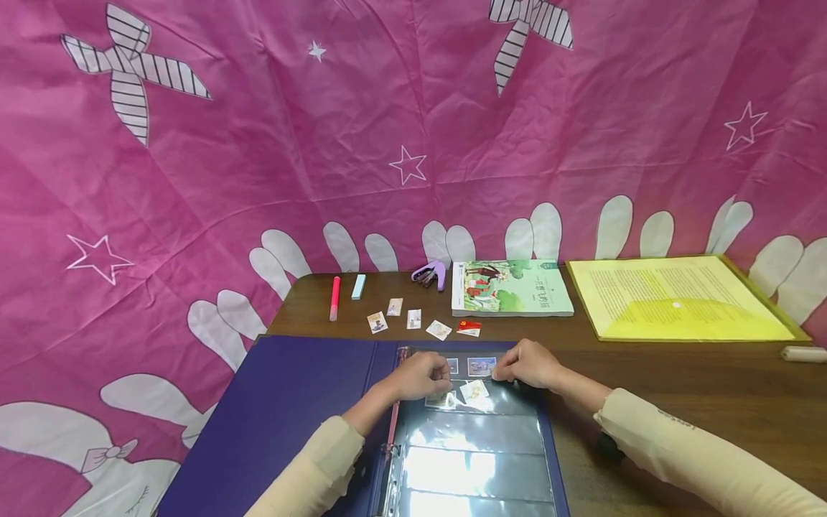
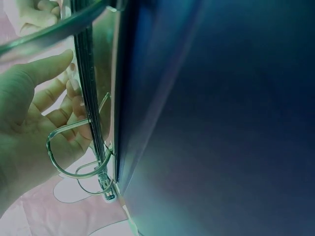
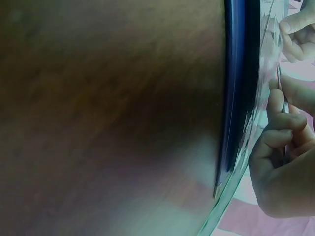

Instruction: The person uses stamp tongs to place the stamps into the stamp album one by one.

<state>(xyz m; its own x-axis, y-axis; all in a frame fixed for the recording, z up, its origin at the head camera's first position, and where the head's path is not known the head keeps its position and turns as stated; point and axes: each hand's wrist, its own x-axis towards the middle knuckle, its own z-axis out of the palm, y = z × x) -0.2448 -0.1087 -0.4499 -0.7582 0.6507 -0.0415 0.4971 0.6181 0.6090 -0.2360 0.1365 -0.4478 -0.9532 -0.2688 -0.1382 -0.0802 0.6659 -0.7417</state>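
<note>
A ring-bound stamp album (image 1: 310, 388) lies open, its right side bearing a dark page (image 1: 472, 434) with clear pocket strips. Near the page's upper left, my left hand (image 1: 420, 375) has its fingers loosely bent, fingertips at the page surface. My right hand (image 1: 526, 365) is over the page's upper right, fingertips at the corner of a bluish stamp (image 1: 480, 366). Thumb and fingers pinch thin metal tweezers (image 3: 286, 109) in the right wrist view. A pale stamp (image 1: 474, 391) lies tilted just below, between the hands. Another stamp (image 1: 442, 400) sits partly under the left hand.
Several loose stamps (image 1: 413, 319) lie behind the album. Farther back are a pink marker (image 1: 334, 298), a light blue stick (image 1: 358, 287), a purple hole punch (image 1: 431, 275), a green book (image 1: 517, 291) and a yellow folder (image 1: 685, 298). Metal binder rings (image 2: 51, 147) stand beside the left hand.
</note>
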